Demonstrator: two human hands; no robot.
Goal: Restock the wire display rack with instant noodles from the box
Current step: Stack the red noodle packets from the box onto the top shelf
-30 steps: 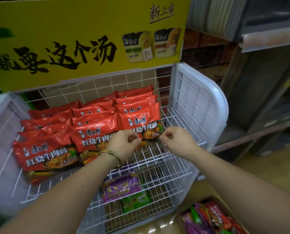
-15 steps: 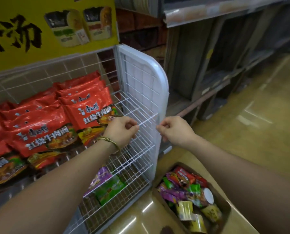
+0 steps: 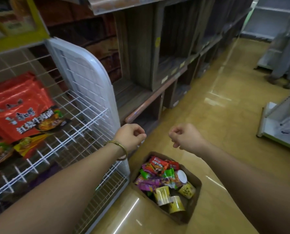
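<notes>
Two hands hang in mid-air at the centre of my feed, and neither holds anything. The left hand (image 3: 130, 137) and right hand (image 3: 186, 137) are each curled into a loose fist, thumb against the fingers. A gap of floor (image 3: 225, 115) shows between them.

A second ago both were pinching the lower edge of the front red packs (image 3: 19, 108) on the rack (image 3: 83, 115). Now they are off it, out past the rack's white side panel (image 3: 83, 78). The view has swung right, so the rack has slid to 9 o'clock. Most of the yellow sign (image 3: 39, 22) is cut off at 11 o'clock.

The red packs lie overlapping on the sloping wire shelf, unchanged in their row as far as I can see. The shelf is bare wire from them across to the side panel.

The box (image 3: 194, 210) sits on the floor at 6 o'clock, just beside the rack's foot and below the hands. In it I see red, purple and green packets (image 3: 156, 166) at its far end and yellow cups (image 3: 162, 195) at the near end.

A bracelet (image 3: 119, 146) rings the left wrist. Dark wooden shelving (image 3: 141, 65) runs from 12 towards 1 o'clock.
</notes>
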